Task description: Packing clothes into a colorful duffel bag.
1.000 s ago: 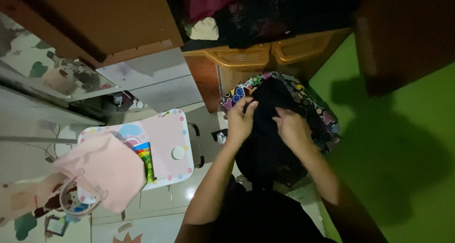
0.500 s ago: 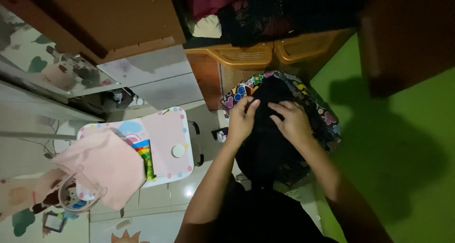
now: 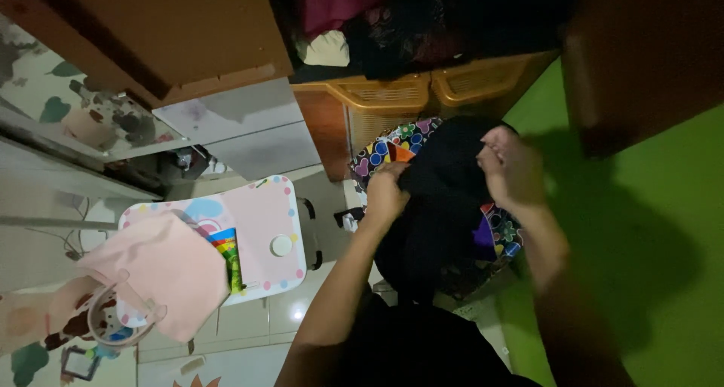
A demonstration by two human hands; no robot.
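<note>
A black garment lies in front of me over a cloth with a bright flower print. My left hand grips the black garment at its left upper edge. My right hand is raised at the garment's right upper edge, fingers closed on the dark fabric, and part of the flower-print cloth shows below it. Both forearms reach up from the bottom of the view.
Two orange plastic baskets stand behind the cloth, with heaped clothes above them. A small pink table at left carries a pink cloth, a colourful book and a white lid. A green wall fills the right.
My right hand has moved up and to the right, pulling the black garment's edge with it. More of the flower-print cloth shows below. The left hand has barely shifted.
</note>
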